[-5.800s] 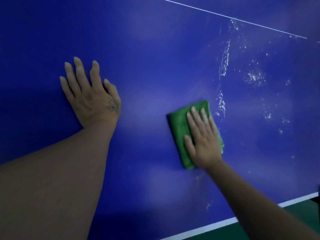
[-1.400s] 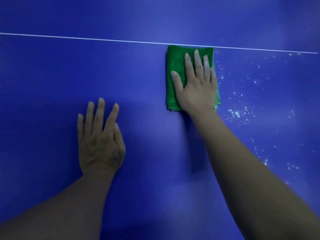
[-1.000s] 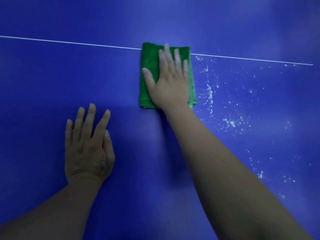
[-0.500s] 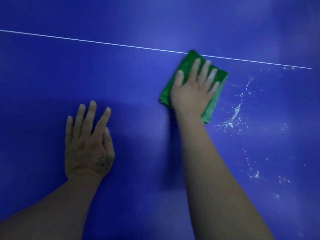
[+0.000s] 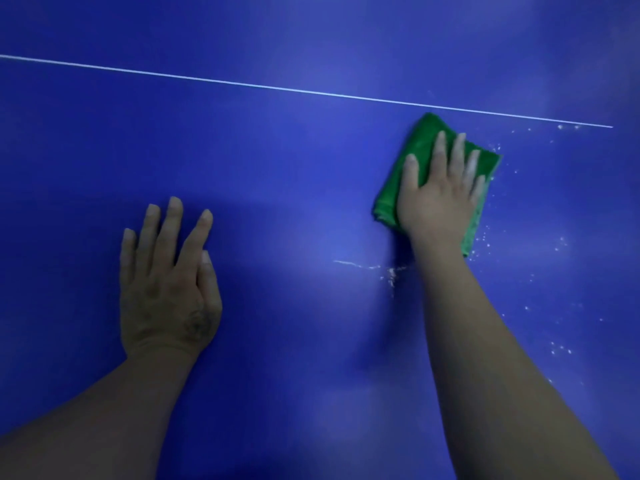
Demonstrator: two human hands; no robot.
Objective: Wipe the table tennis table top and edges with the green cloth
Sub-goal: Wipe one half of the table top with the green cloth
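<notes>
The right hand (image 5: 437,199) lies flat and open, palm down, on the cloth (image 5: 424,147), fingers spread a little and pointing away from the person. It presses the cloth onto the table (image 5: 277,168) rather than gripping it; no finger curls round an edge. The cloth is green and folded into a rough rectangle, tilted so that its far corner sits just short of the white line (image 5: 242,85), beyond the fingertips. Green shows past the fingertips, along the thumb side and in a narrow strip on the little-finger side, reaching back to about the wrist.

The left hand (image 5: 168,289) rests well apart from the right, nearer the person, also palm down and open on the bare blue surface. Its fingers are straight and slightly fanned, the thumb tucked beside the forefinger, and it holds nothing. A small dark mark shows on the back of this hand near the thumb (too blurred to make out).

White specks (image 5: 557,349) are scattered on the outer side of the right hand and forearm, thickest just beside the cloth. A thin white streak (image 5: 367,266) lies between the two hands, close to the right wrist on its inner side.

Both forearms are bare.
</notes>
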